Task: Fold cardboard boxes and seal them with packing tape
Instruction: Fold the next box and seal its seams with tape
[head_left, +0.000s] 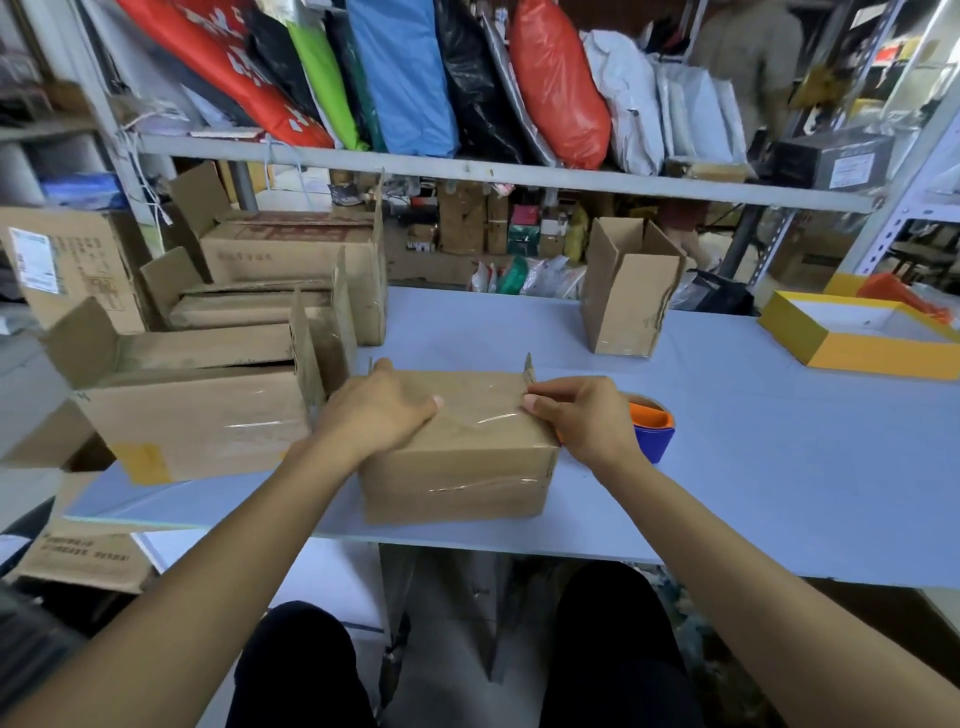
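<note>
Tabletop (779, 441) box (457, 467) lies lengthwise left-to-right under hands (382, 410).

A pale blue bench (779, 467) carries a taped box (462, 467), open boxes (218, 405) at left, an upright box (628, 291), a tape dispenser (652, 426) and a yellow tray (857, 338).

Even, soft light fills the room from overhead — shadows under the cardboard box (457, 457) are faint. Clear tape across its top catches thin white glints. Around that box things look sharp; far behind it the shelf (498, 174) blurs, and straight lines bow toward the edges — wide-angle warp.
</note>
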